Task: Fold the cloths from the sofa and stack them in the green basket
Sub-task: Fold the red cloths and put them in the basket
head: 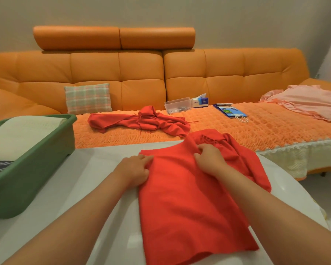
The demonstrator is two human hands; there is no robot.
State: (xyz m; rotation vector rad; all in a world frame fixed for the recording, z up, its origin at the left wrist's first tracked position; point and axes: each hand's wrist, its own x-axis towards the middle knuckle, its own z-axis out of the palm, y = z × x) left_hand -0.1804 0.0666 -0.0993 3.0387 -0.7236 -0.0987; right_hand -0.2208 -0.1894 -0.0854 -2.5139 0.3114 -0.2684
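Altogether two red cloths (191,203) (141,121), one pink cloth (310,104), two hands (135,169) (208,159).

Looks like a home living room. At twelve o'clock, a long orange leather sofa (141,73) against a plain wall (161,12); a plaid cushion (88,98) at eleven, a tissue box (200,101) at one, a pink garment (310,104) lying loose at two on the quilted seat cover (256,129).
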